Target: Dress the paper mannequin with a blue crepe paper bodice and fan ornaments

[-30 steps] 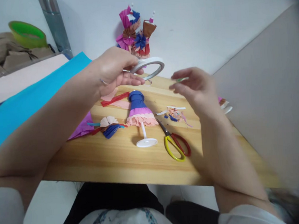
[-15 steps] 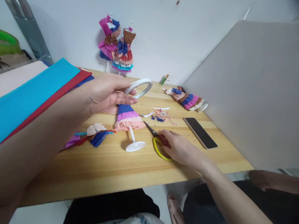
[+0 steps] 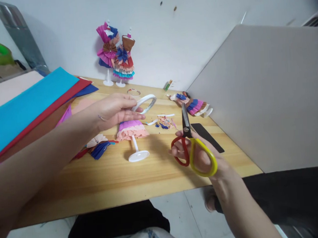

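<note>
My left hand (image 3: 120, 110) grips a roll of white tape (image 3: 147, 102) by its edge, raised above the desk. Under it lies a small dress form in a tiered paper skirt (image 3: 132, 130), its upper part hidden by the hand; its white round base (image 3: 139, 156) points toward me. My right hand (image 3: 202, 154) holds a pair of scissors (image 3: 186, 129) with one red and one yellow handle, palm turned up and blades pointing away. The blades look closed. Left of the skirt are folded paper pieces (image 3: 99, 149) in white, blue and red.
Two dressed mini forms (image 3: 123, 59) stand by the wall; another (image 3: 194, 105) lies at right. A phone (image 3: 208, 137) is partly behind my right hand. Paper scraps (image 3: 166, 123) lie mid-desk. Coloured paper sheets (image 3: 35, 102) cover the left. A grey partition (image 3: 261, 97) borders the right.
My right hand has lifted the scissors off the desk and turned them upward, moving right. The left hand still holds the tape, slightly lower in view. The view has shifted a little.
</note>
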A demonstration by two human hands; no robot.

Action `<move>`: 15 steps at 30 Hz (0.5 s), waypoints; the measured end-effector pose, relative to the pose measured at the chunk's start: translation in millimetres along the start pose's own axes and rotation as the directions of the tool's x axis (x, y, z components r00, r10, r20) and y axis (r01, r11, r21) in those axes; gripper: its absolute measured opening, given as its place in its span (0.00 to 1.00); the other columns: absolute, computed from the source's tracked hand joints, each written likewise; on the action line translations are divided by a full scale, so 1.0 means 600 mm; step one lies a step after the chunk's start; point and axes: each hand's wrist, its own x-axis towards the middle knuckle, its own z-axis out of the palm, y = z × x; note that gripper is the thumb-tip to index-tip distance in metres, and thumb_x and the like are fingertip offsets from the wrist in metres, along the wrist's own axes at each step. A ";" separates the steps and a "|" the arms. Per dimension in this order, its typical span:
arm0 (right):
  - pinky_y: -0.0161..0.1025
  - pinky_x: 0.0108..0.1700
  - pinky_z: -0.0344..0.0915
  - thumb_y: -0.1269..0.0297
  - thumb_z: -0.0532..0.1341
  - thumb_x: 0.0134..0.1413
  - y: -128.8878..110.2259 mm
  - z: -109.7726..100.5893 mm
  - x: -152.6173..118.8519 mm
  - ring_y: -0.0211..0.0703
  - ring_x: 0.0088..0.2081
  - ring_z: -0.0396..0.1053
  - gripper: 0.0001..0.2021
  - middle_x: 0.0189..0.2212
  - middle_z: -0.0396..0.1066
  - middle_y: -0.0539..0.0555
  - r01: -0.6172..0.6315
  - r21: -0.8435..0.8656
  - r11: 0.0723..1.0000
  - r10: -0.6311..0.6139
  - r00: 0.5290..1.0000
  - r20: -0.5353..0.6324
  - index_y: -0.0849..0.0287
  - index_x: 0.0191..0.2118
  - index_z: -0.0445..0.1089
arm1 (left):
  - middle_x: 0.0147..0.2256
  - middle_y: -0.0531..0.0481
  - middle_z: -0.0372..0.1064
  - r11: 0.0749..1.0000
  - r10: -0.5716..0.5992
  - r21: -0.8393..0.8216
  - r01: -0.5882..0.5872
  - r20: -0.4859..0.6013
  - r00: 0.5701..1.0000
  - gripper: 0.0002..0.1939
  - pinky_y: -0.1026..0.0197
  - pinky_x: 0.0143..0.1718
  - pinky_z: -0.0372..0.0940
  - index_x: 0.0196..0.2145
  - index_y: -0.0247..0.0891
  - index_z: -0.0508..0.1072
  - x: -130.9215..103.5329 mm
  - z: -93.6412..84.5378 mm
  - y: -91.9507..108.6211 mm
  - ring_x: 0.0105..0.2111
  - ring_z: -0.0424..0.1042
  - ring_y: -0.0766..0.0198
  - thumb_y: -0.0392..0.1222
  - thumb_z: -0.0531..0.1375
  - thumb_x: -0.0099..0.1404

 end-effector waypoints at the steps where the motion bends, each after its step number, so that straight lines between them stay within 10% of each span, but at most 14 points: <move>1: 0.48 0.36 0.69 0.27 0.58 0.43 -0.005 0.009 0.006 0.51 0.35 0.71 0.37 0.35 0.68 0.56 0.006 -0.006 1.000 -0.006 1.000 -0.015 0.49 0.51 0.66 | 0.37 0.38 0.78 1.000 0.021 0.009 -0.021 0.023 1.000 0.06 0.52 0.44 0.76 0.33 0.38 0.76 -0.001 0.003 -0.001 0.43 0.78 0.53 0.36 0.59 0.65; 15: 0.35 0.23 0.59 0.36 0.59 0.54 -0.033 0.062 0.049 0.32 0.19 0.53 0.27 0.25 0.62 0.47 -0.139 0.450 0.882 -0.043 0.928 0.371 0.56 0.44 0.68 | 0.34 0.43 0.76 0.940 -0.289 -0.208 0.271 -0.063 0.955 0.07 0.57 0.49 0.71 0.29 0.33 0.72 -0.021 0.051 0.021 0.37 0.78 0.61 0.31 0.58 0.66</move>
